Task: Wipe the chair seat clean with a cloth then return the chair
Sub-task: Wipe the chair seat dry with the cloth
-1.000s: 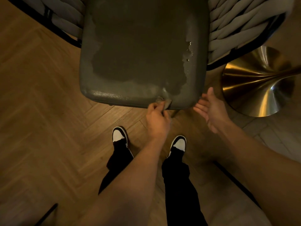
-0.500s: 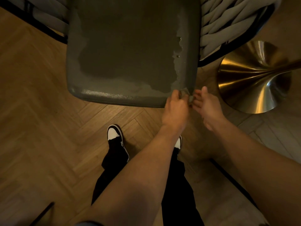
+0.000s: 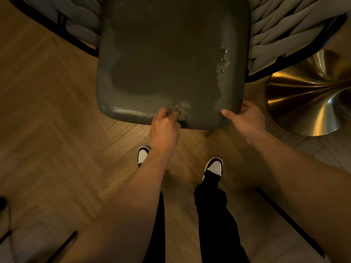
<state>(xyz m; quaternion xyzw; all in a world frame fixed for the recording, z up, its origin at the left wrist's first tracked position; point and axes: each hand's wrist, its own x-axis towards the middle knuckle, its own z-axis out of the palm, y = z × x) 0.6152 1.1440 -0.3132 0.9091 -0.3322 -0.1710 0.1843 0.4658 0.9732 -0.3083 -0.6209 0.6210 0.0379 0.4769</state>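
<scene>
A dark grey padded chair seat (image 3: 171,59) fills the upper middle, with a large damp dark patch and water drops near its right edge. My left hand (image 3: 164,128) grips a small grey cloth (image 3: 175,111) and presses it on the seat's front edge. My right hand (image 3: 247,118) grips the seat's front right corner, thumb on top and fingers curled round the side. The woven grey chair back (image 3: 288,25) shows at both upper corners.
A shiny brass table base (image 3: 311,99) stands on the floor just right of the chair. Herringbone wood floor (image 3: 47,120) lies all around. My two feet in black and white shoes (image 3: 213,168) stand below the seat. A dark strip (image 3: 62,245) lies at bottom left.
My left hand slid the cloth leftward from the seat's front right corner. My right hand moved from beside the cloth and took hold of that corner.
</scene>
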